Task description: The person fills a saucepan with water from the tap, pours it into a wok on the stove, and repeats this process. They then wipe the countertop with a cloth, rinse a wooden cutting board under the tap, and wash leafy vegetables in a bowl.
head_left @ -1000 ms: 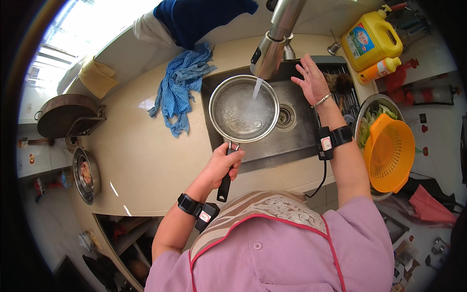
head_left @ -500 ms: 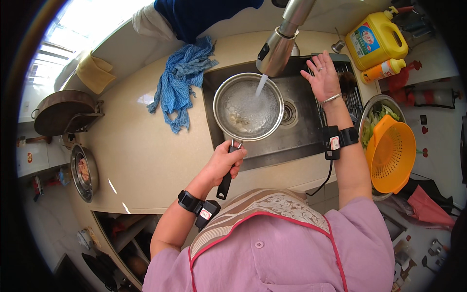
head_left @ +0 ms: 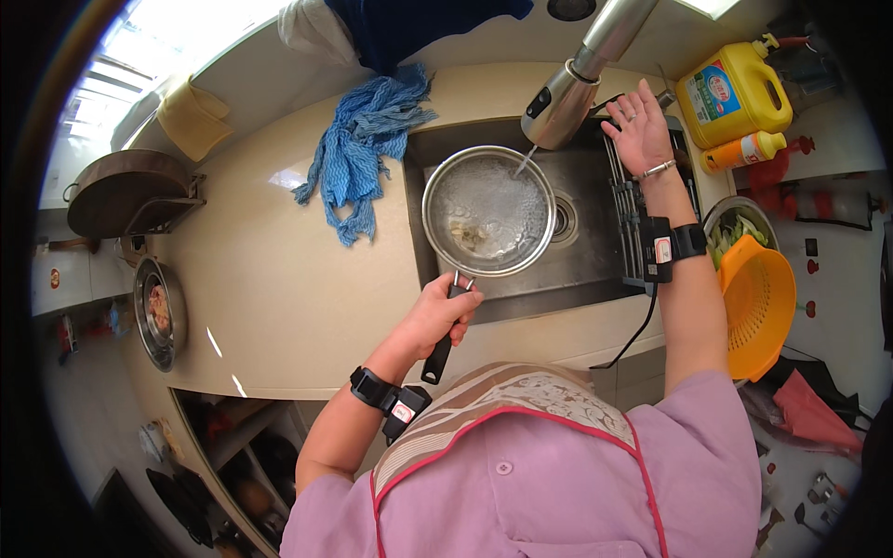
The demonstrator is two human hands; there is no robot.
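Observation:
A steel saucepan (head_left: pixel 489 272) full of bubbling water is over the left side of the sink, its rim level. Something small and pale tan (head_left: pixel 468 235) shows through the water near its lower left; I cannot make out what it is. My left hand (head_left: pixel 445 312) is wrapped round the black handle. A thin stream runs into the pan from the steel faucet (head_left: pixel 563 104). To the right of the faucet, my right hand (head_left: pixel 642 135) is raised palm up with fingers apart, close to a dark lever by the faucet. Nothing is in it.
The steel sink (head_left: pixel 595 270) has a drying rack (head_left: pixel 633 219) along its right side. Yellow detergent jug (head_left: pixel 735 93), orange bottle (head_left: pixel 744 152) and orange colander (head_left: pixel 758 312) stand at right. A blue cloth (head_left: pixel 358 153) lies left of the sink; a steel bowl (head_left: pixel 177 321) sits farther left.
The water stream has thinned from a thick flow to a trickle. Bubbling has eased, and the pale bits show more clearly. The whole view has shifted slightly; my left hand keeps its grip.

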